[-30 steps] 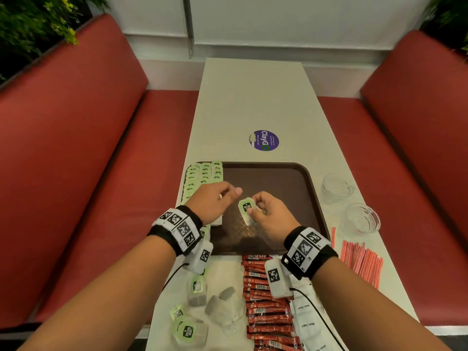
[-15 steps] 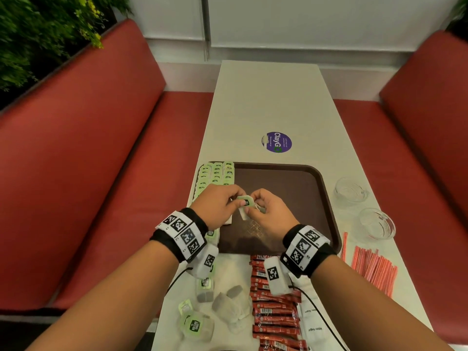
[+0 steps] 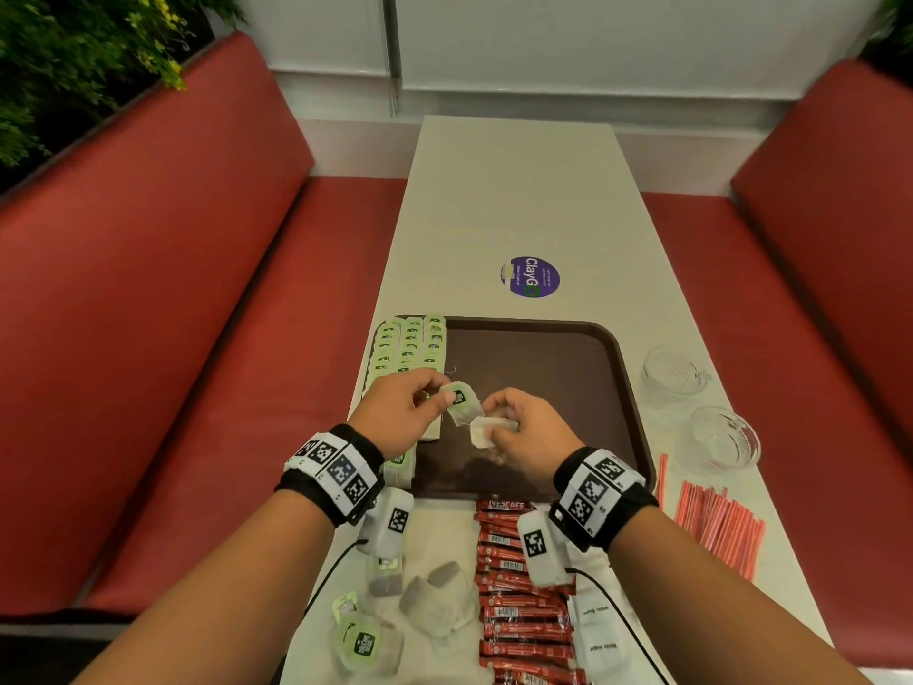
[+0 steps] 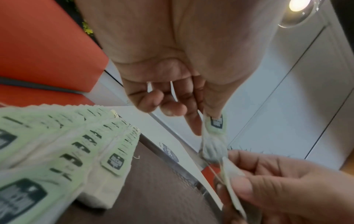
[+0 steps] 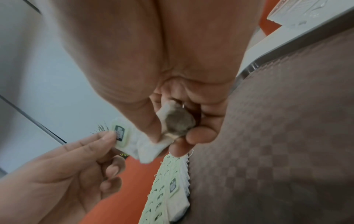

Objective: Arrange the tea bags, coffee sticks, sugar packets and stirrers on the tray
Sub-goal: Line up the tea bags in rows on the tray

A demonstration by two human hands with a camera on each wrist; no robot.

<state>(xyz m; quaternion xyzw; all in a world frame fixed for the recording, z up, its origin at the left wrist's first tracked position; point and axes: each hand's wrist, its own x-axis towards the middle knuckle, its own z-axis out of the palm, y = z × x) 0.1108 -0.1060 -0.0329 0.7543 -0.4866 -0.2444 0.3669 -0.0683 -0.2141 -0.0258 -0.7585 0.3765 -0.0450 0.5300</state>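
While raised over tray (image 3: 543, 348), left hand (image 3: 400, 412) pinches tea bag (image 3: 462, 405) tag; right hand (image 3: 528, 432) pinches its pouch.

Tea bag (image 4: 215, 141) between pinching fingers (image 4: 213, 109)

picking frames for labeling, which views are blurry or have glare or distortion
Head view: sharp, wide-angle bend at the benches, tray clear. Left wrist: rows of tea bags smeared by blur, ceiling light glares. Right wrist: palm fills the frame softly, held tea bag fairly sharp.
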